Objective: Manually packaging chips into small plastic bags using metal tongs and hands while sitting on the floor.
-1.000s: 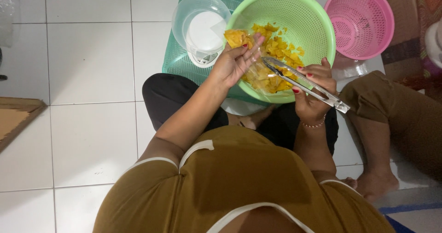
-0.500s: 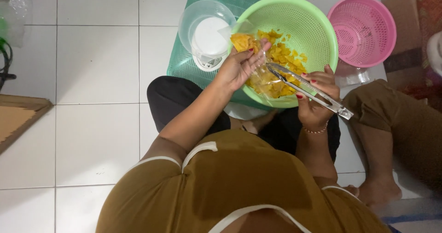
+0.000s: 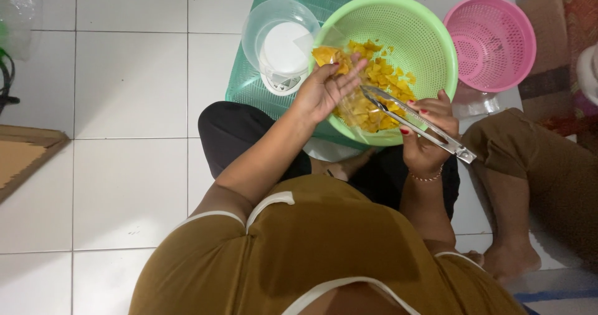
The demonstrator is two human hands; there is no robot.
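Only one view here, the head camera looking straight down at someone sitting on a white tiled floor [image 3: 124, 91].

The left hand [image 3: 324, 88] is up at the rim of a light green colander [image 3: 430, 35], fingers partly curled around a clear plastic bag [image 3: 333, 56] with some orange-yellow chips in it. Loose hold, not a tight fist; the bag mouth seems to be kept open over the bowl.

The right hand [image 3: 423, 134] is wrapped around a pair of metal tongs [image 3: 414, 119], gripped near the hinge end. The tong tips are down in the pile of yellow chips [image 3: 380, 91] inside the colander and look nearly closed, but I can't tell if they've actually pinched a piece.

The colander sits on a teal plastic crate lid [image 3: 249, 84]. Just left of it there's a clear bowl [image 3: 277, 32] on a small white kitchen scale [image 3: 283, 81]. A pink colander [image 3: 492, 41] is off to the right, touching nothing much. Another person's leg in brown trousers [image 3: 536, 159] is beside it.
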